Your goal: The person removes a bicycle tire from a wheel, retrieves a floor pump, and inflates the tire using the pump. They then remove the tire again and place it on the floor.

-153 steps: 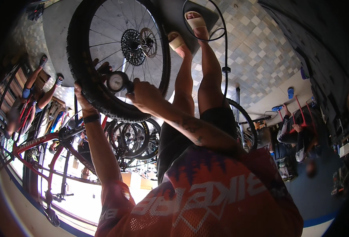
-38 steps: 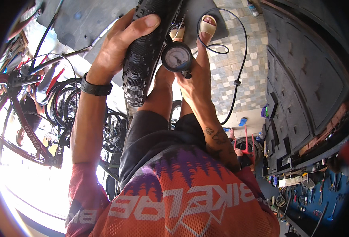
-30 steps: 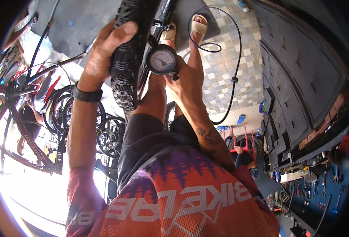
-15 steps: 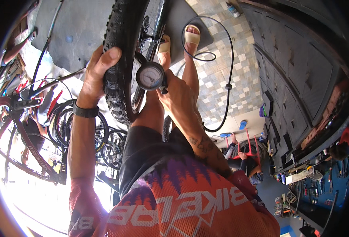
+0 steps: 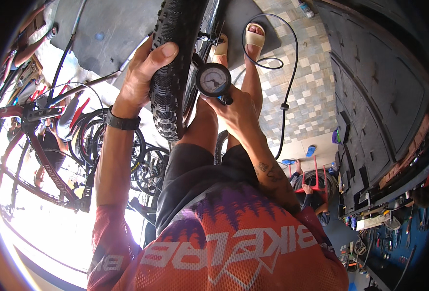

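Note:
A knobby black bicycle tyre [image 5: 168, 72] on a spoked wheel stands upright in front of me. My left hand [image 5: 144, 72] is closed round its left side, thumb lying on the tread and the other fingers mostly hidden behind. On the wheel's right side, my right hand [image 5: 236, 109] grips a tyre inflator with a round dial gauge [image 5: 213, 80], its face turned up toward me. A short dark stem runs from the gauge toward the rim; where it meets the wheel is hidden. A black air hose [image 5: 297, 58] loops over the floor to the right.
Other bicycles stand at the left, one with a dark red frame [image 5: 49, 169]. Dark panelled cabinets [image 5: 379, 97] line the right side. A person sits near a red stool [image 5: 316, 186] at the lower right, by a tool wall [image 5: 403, 237]. A dark mat [image 5: 238, 19] lies under my sandals.
The whole view has shifted, so wheel, hands and floor appear farther right. Both hands keep their holds on the tyre and the inflator; the gauge sits slightly higher in the picture.

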Demonstrator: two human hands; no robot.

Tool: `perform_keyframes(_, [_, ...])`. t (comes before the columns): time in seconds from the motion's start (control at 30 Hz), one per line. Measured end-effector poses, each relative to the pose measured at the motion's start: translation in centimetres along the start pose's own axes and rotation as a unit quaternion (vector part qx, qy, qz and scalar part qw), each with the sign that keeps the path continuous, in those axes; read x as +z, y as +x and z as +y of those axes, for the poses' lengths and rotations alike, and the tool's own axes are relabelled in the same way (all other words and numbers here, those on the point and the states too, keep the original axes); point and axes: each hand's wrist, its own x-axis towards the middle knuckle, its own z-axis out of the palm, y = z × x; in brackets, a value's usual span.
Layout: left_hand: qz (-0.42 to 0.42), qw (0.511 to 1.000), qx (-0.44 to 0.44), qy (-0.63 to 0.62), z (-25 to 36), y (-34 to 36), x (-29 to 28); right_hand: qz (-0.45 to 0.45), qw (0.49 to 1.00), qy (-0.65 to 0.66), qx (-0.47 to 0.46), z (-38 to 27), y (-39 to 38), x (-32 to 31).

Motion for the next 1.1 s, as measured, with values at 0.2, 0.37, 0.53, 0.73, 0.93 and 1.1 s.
perform_keyframes(0.2, [-0.005,1.000,0.003,0.009,0.4,0.0,0.7,0.024,0.997,-0.043,-0.061,0.5,-0.2,0.5])
perform_keyframes(0.37, [-0.007,1.000,0.004,0.026,0.5,-0.1,0.6,0.016,0.998,-0.049,-0.037,1.3,-0.3,0.7])
perform_keyframes(0.53, [-0.017,0.999,0.011,0.028,0.8,-0.2,0.9,0.027,0.994,-0.067,-0.083,1.3,-0.3,0.6])
perform_keyframes(0.73, [-0.003,0.999,0.015,0.030,0.4,-0.2,0.7,-0.002,0.999,-0.036,0.002,0.7,-0.1,0.6])
perform_keyframes(0.93, [0.047,0.995,0.024,0.086,-0.6,-0.9,-1.3,0.067,0.993,-0.042,-0.082,3.3,0.5,1.8])
perform_keyframes(1.1, [0.173,0.969,0.051,0.170,0.3,-0.8,-1.8,0.217,0.973,0.058,-0.054,6.1,-1.7,-1.3])
